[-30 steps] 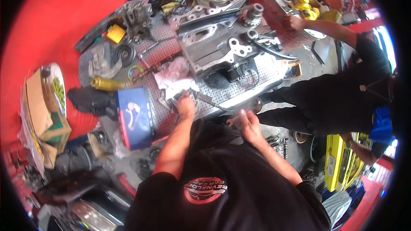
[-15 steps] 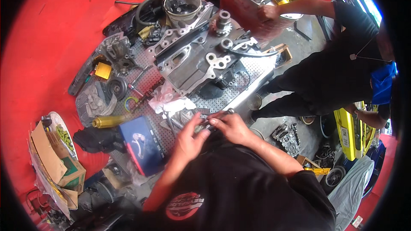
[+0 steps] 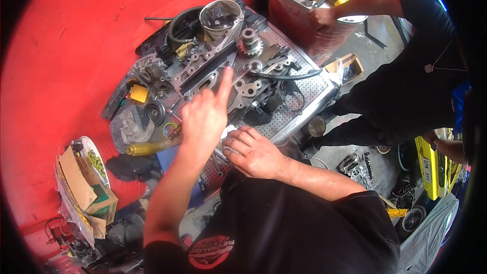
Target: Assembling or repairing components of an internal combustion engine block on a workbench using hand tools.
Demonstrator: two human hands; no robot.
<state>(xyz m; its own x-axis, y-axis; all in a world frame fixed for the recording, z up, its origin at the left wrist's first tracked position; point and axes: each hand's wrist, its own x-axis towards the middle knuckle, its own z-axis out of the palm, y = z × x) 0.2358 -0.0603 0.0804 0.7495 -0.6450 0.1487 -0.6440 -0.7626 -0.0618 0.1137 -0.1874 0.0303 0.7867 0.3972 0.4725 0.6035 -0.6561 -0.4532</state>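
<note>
My left hand (image 3: 203,116) reaches over a grey cast-metal engine cover (image 3: 247,90), its index finger stretched out above the part and the other fingers partly bent. Nothing shows in it. Past the fingertip lie a straight black rail (image 3: 209,71) and a toothed sprocket on a shaft (image 3: 249,44). A curved black arm (image 3: 291,76) extends to the right from the cover. My right hand (image 3: 257,155) is at the bench's near side with its fingers curled in, beside crumpled white material (image 3: 228,132). Whatever it holds is hidden.
A perforated metal bench (image 3: 309,91) bears a bucket (image 3: 218,33) of parts, a pulley (image 3: 154,112), a yellow bottle (image 3: 144,149) and a blue box (image 3: 170,158). Cardboard boxes (image 3: 76,177) stand left. Another person (image 3: 395,86) stands right, one hand (image 3: 322,18) near a red drum (image 3: 299,25).
My hands were together near my body around a small metal piece. Now the left has moved forward over the engine cover, finger extended, while the right stays close. The view has shifted somewhat.
</note>
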